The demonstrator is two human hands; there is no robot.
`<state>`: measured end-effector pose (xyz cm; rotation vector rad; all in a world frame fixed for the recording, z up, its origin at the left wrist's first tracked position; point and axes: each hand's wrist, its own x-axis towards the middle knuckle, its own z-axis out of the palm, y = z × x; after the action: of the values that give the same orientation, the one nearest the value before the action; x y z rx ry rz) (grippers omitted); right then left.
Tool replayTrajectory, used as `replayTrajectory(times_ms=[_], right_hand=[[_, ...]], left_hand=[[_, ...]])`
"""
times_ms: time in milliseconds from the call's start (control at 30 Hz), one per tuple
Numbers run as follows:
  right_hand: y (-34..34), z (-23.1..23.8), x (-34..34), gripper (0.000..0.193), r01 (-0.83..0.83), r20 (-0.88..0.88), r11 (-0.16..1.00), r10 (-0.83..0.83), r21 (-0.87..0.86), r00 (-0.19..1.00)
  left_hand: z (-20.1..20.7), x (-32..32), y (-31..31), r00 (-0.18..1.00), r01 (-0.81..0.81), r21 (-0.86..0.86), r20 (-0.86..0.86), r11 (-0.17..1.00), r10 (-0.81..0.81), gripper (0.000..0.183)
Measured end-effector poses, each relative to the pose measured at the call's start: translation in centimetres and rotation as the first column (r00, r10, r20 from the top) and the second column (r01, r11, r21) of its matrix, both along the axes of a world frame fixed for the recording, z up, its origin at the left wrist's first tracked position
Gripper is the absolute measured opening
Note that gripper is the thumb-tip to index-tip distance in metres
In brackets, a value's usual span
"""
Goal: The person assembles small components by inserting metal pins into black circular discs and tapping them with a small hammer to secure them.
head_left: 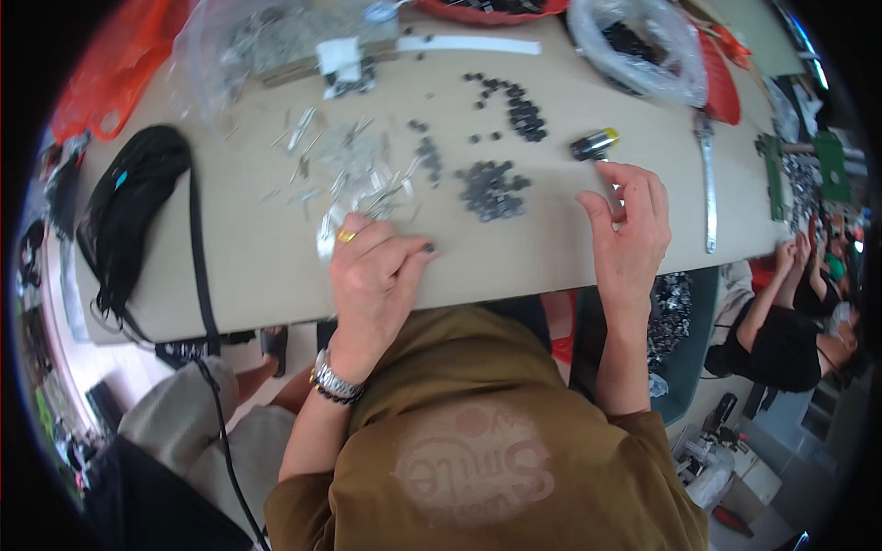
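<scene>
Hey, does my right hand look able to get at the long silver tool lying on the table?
Likely yes: the long silver tool lies just right of your right hand, and nothing visible blocks the stretch of tabletop between them.

The left hand pinches a small dark piece over the table while the right hand curls beside a black-and-yellow tool.
</scene>
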<state>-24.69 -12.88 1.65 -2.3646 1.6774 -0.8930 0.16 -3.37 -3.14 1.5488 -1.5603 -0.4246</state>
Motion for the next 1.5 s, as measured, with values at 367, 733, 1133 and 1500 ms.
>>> replayTrajectory(times_ms=[367,733,1133,1500], right_hand=[[-0.3,-2.8,-3.5,0.031,0.058,-0.265,0.998,-0.053,0.01,0.963],[4.3,2.5,2.7,0.042,-0.481,-0.024,0.827,0.509,0.29,0.86],[4.3,3.1,4.0,0.043,-0.514,-0.122,0.819,0.555,0.257,0.823],[3.9,2.7,3.4,0.042,-0.467,-0.056,0.851,0.492,0.241,0.869]], left_hand=[[-0.1,-0.2,-0.3,0.994,-0.101,-0.019,0.048,0.995,0.102,0.015],[-0.3,-0.1,-0.3,0.993,-0.095,-0.047,0.058,0.994,0.098,0.013],[-0.2,0.1,-0.4,0.995,-0.089,-0.033,0.049,0.995,0.091,0.011],[-0.5,0.1,-0.4,0.995,-0.09,-0.028,0.032,0.996,0.091,0.012]])
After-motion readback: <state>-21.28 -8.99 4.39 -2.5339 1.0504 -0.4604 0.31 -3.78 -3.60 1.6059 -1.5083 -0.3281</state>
